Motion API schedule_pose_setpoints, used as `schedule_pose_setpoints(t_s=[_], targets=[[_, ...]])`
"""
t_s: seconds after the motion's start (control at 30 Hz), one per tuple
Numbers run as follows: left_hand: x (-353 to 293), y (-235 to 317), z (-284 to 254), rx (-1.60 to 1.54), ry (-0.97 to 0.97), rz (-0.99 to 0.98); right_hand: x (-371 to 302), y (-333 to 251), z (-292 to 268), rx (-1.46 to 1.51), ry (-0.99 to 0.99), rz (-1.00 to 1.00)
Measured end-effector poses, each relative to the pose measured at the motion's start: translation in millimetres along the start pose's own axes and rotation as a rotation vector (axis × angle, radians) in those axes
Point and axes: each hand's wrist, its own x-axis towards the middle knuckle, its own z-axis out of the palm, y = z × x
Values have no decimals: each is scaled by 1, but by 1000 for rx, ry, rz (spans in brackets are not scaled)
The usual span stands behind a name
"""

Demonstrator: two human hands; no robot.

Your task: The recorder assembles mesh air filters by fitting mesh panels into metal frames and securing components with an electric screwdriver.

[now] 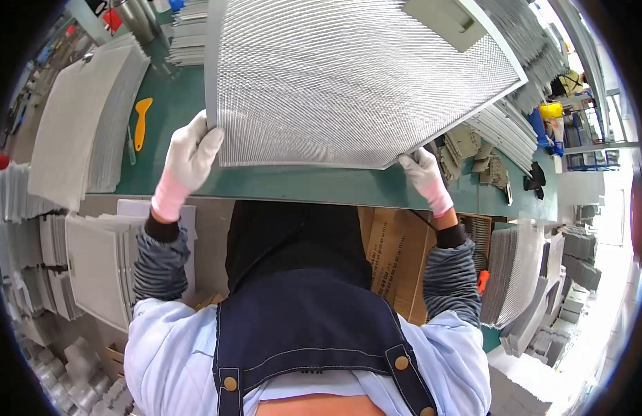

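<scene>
A large silver metal mesh filter panel [335,90] with a thin frame is held up over the green workbench [265,182]. A flat grey plate with a small catch [449,22] sits in its upper right part. My left hand [192,152], in a white glove with a pink cuff, is closed on the panel's left edge near the lower corner. Gloved the same way, my right hand [423,172] pinches the slanted lower right edge. The panel's far edge runs out of view at the top.
Stacked panels [85,118] stand on the bench's left, beside a yellow scraper [142,123]. Small beige plates [473,151] and more stacked mesh panels [504,128] lie to the right. A cardboard box [394,256] is under the bench. Further panel stacks [99,260] flank me.
</scene>
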Motion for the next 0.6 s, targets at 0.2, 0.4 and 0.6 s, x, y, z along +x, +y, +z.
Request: schedule_pose_setpoints(t_s=[0.2,0.4,0.6], targets=[[-33,1,-9,414,583,116,-19,27,4,-524,300,-55],[-144,0,-163,1538,719,253,43,29,30,-833,222,-397],[-308,47,-263,545,1503,-277,107,54,10,-934,262,-391]])
